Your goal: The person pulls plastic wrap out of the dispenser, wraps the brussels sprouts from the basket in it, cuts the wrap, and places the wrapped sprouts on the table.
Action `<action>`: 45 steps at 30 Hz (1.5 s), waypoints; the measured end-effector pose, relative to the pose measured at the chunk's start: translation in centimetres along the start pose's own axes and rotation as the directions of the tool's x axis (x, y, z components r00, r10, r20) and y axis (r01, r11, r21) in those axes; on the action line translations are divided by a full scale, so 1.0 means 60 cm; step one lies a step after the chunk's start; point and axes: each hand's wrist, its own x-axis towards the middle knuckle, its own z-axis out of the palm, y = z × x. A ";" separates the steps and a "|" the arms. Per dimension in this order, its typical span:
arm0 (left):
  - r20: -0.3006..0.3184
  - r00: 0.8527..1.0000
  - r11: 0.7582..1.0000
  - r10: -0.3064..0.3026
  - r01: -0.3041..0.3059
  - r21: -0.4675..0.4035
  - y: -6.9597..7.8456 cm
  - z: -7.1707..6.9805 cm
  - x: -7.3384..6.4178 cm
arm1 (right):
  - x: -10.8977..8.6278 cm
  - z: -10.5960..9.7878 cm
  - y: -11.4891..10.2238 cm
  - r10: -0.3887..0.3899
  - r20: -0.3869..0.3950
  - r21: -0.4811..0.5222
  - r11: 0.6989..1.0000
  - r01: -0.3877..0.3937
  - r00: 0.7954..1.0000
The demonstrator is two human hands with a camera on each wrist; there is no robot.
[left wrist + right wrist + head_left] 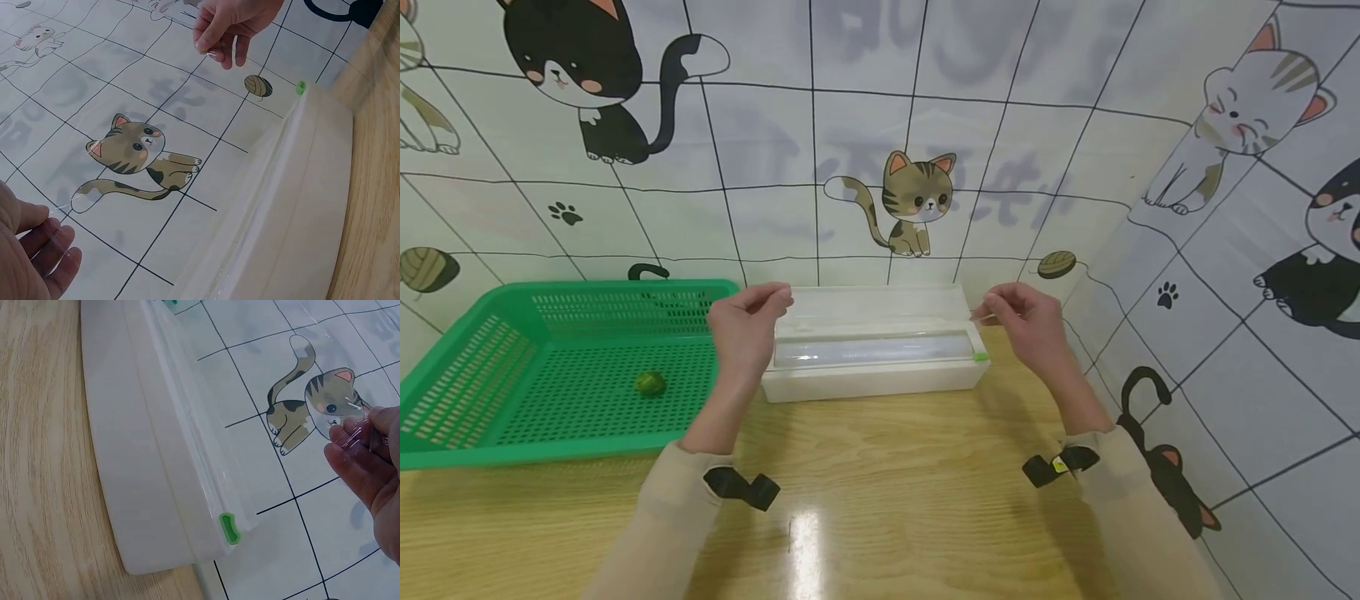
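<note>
A white cling film dispenser box (880,382) stands on the wooden table, its lid raised at the back and a film roll (872,348) inside. A small green slide cutter (229,529) sits at its right end. My left hand (741,333) pinches one corner of clear cling film (59,232) above the box's left end. The opposite corner is pinched between thumb and fingers of my right hand (1028,327), just right of the lid. Between the hands the film is nearly invisible against the wall.
On the left stands a green plastic basket (550,454) with a small round green fruit (650,383) in it. A wall (775,217) printed with cats rises right behind the box and turns a corner at the right. Wooden table (917,492) lies in front.
</note>
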 end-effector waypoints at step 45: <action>0.197 0.907 0.927 0.372 -0.375 -0.025 0.058 -0.074 -0.063 | -0.080 -0.053 -0.082 -0.240 -0.100 0.118 0.961 0.251 0.966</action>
